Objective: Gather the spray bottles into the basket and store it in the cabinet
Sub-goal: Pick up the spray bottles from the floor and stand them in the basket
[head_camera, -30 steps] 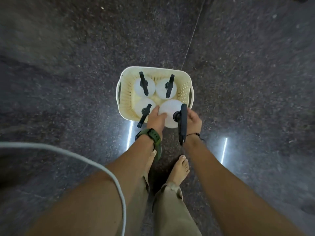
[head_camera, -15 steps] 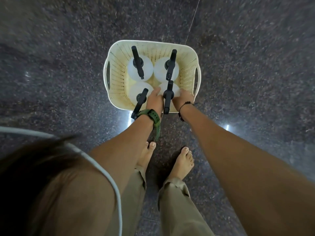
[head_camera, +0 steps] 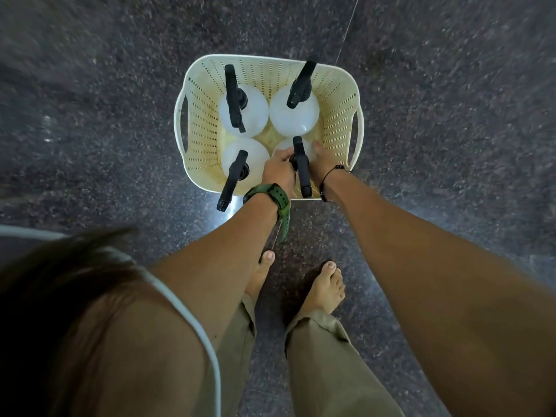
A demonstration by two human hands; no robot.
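Note:
A cream perforated basket (head_camera: pixel 340 88) stands on the dark floor in front of my feet. Several white spray bottles with black trigger heads stand upright inside it: one at the back left (head_camera: pixel 254 108), one at the back right (head_camera: pixel 304 118), one at the front left (head_camera: pixel 237 153). The front right bottle (head_camera: pixel 301 164) sits low in the basket, held from both sides. My left hand (head_camera: pixel 278 170), with a green watch on the wrist, grips its left side. My right hand (head_camera: pixel 323 159), with a black cord bracelet, grips its right side.
Dark speckled stone floor (head_camera: pixel 105 115) surrounds the basket, with a thin joint line (head_camera: pixel 346 28) running away behind it. My bare feet (head_camera: pixel 325 288) stand just short of the basket. A white cable (head_camera: pixel 198 326) crosses my left arm.
Both hands have lowered the front right bottle from above the basket's near rim down inside it. The view has closed in on the basket.

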